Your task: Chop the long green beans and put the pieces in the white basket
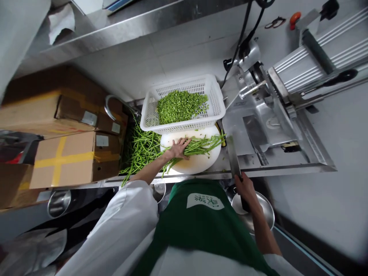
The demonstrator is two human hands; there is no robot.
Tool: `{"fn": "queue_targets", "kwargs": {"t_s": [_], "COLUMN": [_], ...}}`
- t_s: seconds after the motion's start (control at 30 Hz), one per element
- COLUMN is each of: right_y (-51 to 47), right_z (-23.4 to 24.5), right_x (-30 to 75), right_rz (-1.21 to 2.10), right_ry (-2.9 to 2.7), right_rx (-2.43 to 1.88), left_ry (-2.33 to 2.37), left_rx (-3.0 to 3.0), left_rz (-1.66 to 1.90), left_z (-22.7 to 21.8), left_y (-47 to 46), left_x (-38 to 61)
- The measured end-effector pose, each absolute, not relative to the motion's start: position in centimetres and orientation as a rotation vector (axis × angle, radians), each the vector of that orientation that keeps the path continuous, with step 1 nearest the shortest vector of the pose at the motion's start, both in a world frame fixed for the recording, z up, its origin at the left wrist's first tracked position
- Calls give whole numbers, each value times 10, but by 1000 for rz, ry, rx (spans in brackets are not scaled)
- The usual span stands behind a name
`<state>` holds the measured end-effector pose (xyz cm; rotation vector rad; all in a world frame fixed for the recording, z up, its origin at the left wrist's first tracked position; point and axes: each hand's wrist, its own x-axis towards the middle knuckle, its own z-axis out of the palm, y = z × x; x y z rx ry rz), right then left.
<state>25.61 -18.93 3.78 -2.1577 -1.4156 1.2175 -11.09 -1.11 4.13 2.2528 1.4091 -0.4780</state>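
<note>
Head camera, looking down past a green apron [195, 226]: nearest on the right, the right hand [247, 189] is closed around the handle of a knife [234, 159], its blade pointing away, to the right of the cutting board [195, 166] and apart from the stalks; whether the blade touches the counter, I cannot tell. A metal bowl [266, 209] sits lower, beneath that hand. Farther in, on the round white board, lies a loose bunch of long green stalks [205, 145], set roughly left to right. The left hand [180, 148] is laid over its left part, fingers spread rather than wrapped around it. Left of the board is a pile of long stalks [143, 145], apparently whole. Beyond the board, a white basket [152, 127] holds a heap of finely chopped green pieces [181, 107]. Judging from this, a good share of the chopping is done; the bunch on the board seems lined up but mostly uncut, and the pile on the left looks like plenty left to cut.
</note>
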Motion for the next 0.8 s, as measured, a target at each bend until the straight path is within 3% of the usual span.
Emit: {"fn": "queue_targets", "kwargs": {"t_s": [0.27, 0.53, 0.8], "right_y": [-155, -135, -130], "right_z": [58, 48, 31], "right_x": [250, 236, 235], "right_rz": [1078, 1829, 1962], "right_ry": [-1666, -998, -807], "right_rx": [-2132, -1687, -1656], "left_ry": [1536, 1571, 1337], "left_rx": [2201, 2122, 2286], "left_rz": [-296, -153, -175], "left_z": [25, 29, 21], "left_y": [-28, -9, 15], "left_x": [-127, -104, -116]}}
